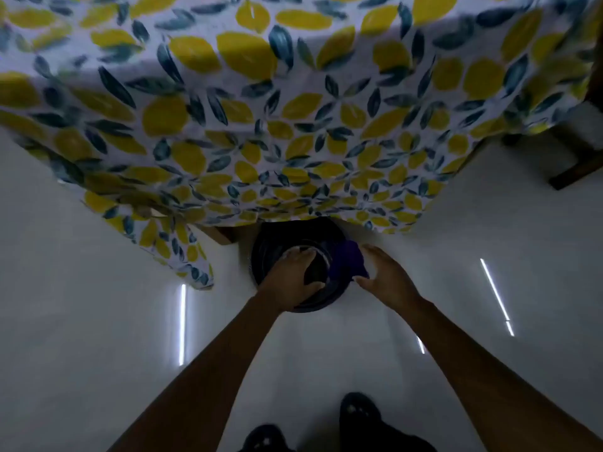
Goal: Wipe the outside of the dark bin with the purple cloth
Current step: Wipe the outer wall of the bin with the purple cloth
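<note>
The dark round bin (274, 246) stands on the pale floor, half under the hanging tablecloth. My left hand (293, 275) grips its near rim, fingers curled over the edge into the opening. The purple cloth (347, 261) is pressed against the bin's right outer side by my right hand (385, 277), with thumb and fingers spread around it. Part of the cloth is hidden behind the hand, and the bin's far side is hidden by the tablecloth.
A table covered by a lemon-and-leaf patterned tablecloth (261, 141) overhangs the bin. A wooden table leg (222, 234) shows left of the bin. A dark chair leg (574, 171) stands at the right. My dark slippers (355, 415) are at the bottom on the glossy floor (98, 321).
</note>
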